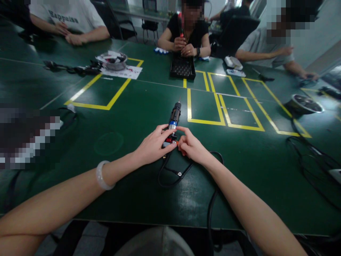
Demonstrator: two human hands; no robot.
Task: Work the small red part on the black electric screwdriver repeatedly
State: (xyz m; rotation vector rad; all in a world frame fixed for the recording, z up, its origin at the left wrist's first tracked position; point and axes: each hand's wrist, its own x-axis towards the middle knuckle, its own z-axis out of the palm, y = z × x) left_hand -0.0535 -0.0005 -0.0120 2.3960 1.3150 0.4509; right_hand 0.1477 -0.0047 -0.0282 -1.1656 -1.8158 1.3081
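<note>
electric screwdriver [174, 119]: lies flat on the green table [133, 117], just left of the near-left corner of the yellow tape rectangle [206, 122], bit end pointing away from us.

left hand [153, 146]: fingers closed round the rear end of the body, thumb on top. right hand [192, 147]: index and thumb pinched on the same rear end, at a small red-orange part; what that part is we cannot tell.

handling, our judgement: stiff plastic-and-metal barrel, moderate weight, not fragile in the body. the smooth dark front section may be slippery; the thin bit is the weak point. we would grip round the mid barrel near the blue band, never by the bit or the cord.

black cable [209, 209] leaves the rear end and loops on our side of the rectangle; it is soft, and will drag and tug on any lift.

beyond the rectangle: black tray [182, 67], a co-worker's hands just behind it. far left of the rectangle: metal bowl [115, 61].
</note>
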